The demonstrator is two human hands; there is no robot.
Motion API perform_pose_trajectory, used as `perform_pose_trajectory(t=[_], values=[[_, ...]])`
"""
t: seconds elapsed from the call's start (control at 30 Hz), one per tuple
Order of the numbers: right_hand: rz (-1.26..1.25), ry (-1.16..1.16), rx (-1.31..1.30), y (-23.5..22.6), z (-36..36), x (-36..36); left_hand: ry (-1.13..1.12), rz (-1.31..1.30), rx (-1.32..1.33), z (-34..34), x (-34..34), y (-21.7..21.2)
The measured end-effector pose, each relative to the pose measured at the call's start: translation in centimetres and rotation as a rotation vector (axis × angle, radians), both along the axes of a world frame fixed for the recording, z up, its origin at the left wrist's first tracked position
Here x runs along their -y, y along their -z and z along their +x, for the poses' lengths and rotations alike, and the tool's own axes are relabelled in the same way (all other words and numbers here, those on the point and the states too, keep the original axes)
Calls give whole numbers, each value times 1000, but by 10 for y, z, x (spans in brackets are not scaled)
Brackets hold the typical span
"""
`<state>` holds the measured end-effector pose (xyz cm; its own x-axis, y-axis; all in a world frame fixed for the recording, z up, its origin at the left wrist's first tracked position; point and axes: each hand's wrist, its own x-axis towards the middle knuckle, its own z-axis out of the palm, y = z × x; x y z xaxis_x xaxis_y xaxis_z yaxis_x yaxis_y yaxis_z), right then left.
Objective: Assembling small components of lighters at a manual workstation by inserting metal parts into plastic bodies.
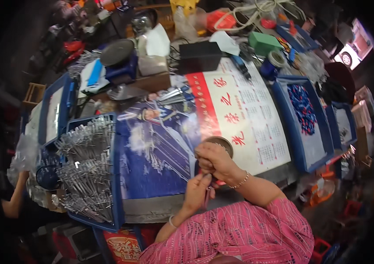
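Brown and round with no long side, the bowl (223,143) sits just past the right hand (218,160) toward one o'clock, farther from the left hand (197,190), both hands curled closed, on what I cannot tell.

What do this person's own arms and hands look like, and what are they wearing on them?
The left hand and right hand are both ungloved. A pale, slim bangle circles the left wrist; a light beaded bracelet circles the right. The pink shirt, patterned with rows of small white and dark marks, has sleeves leaving the forearms bare.
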<state>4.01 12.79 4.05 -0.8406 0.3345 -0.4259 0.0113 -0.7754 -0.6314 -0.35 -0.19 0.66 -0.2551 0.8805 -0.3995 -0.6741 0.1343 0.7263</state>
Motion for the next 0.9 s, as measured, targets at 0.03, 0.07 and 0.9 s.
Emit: perform_pose_trajectory(t=[0.03, 0.07, 0.9], values=[[30, 16, 1, -1, 1, 2, -14, 7, -19, 1, 0, 3], [37, 5, -18, -1, -1, 1, 32, 14, -67, 0, -1, 7], [6, 164, -3, -7, 13, -2, 88, -55, 528, -6, 0, -4]])
